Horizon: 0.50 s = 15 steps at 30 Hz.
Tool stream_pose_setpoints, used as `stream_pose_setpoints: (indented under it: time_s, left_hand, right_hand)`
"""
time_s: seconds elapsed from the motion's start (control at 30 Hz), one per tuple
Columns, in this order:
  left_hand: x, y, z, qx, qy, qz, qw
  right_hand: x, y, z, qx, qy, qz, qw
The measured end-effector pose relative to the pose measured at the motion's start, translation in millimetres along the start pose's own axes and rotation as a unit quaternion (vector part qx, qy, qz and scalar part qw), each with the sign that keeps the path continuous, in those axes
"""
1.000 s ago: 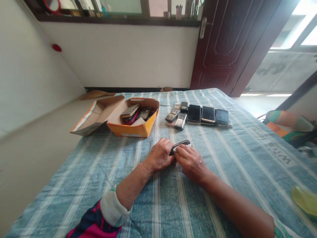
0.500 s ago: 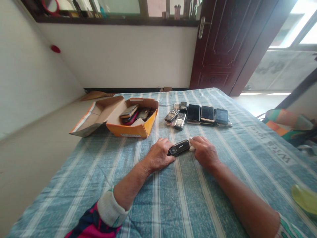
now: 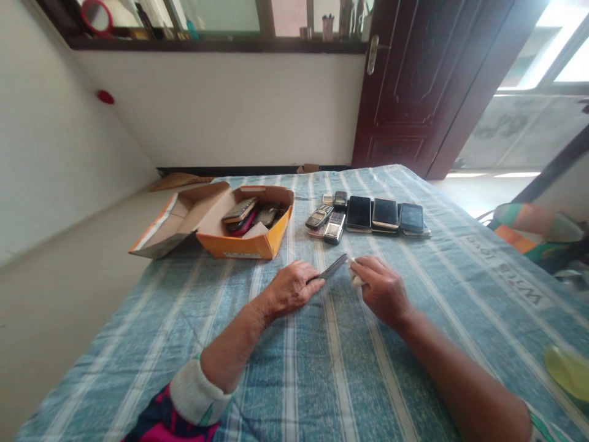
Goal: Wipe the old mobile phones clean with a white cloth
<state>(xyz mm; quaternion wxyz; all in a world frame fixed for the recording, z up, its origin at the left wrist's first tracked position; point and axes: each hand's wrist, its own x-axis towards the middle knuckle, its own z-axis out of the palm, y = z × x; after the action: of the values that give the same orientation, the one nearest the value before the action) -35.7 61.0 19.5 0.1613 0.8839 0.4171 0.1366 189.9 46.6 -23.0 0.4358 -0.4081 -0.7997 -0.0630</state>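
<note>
My left hand (image 3: pixel 294 287) is closed around one end of a dark mobile phone (image 3: pixel 334 266), which is turned edge-on so its narrow side faces me. Just right of the phone's far end, my right hand (image 3: pixel 383 287) pinches a crumpled white cloth or tissue (image 3: pixel 356 274); whether it touches the phone is hard to tell. Beyond the hands lie several keypad phones, among them a silver one (image 3: pixel 334 228) and a grey one (image 3: pixel 319 216). Beside them is a row of touchscreen phones, including a black one (image 3: pixel 359 213).
An open orange cardboard box (image 3: pixel 248 247) holding several phones stands at the back left, its lid (image 3: pixel 172 224) folded out leftward. Blue striped cloth (image 3: pixel 285 380) covers the surface. A yellow-green object (image 3: pixel 568 368) sits at the right edge. A dark red door (image 3: pixel 414 80) is behind.
The phone in my left hand has turned from showing its broad face to edge-on. My right hand with the white cloth has shifted slightly down and right.
</note>
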Motion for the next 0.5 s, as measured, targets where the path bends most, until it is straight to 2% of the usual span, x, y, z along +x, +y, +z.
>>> stream_pose_setpoints:
  time_s: [0.23, 0.5]
  left_hand:
    - [-1, -5, 0, -0.023, 0.035, -0.017, 0.999]
    - [-1, -7, 3, -0.022, 0.057, 0.007, 0.998]
  right_hand:
    - [0, -12, 7, 0.031, 0.021, -0.036, 0.999]
    - [15, -34, 11, 0.035, -0.005, -0.091, 0.995]
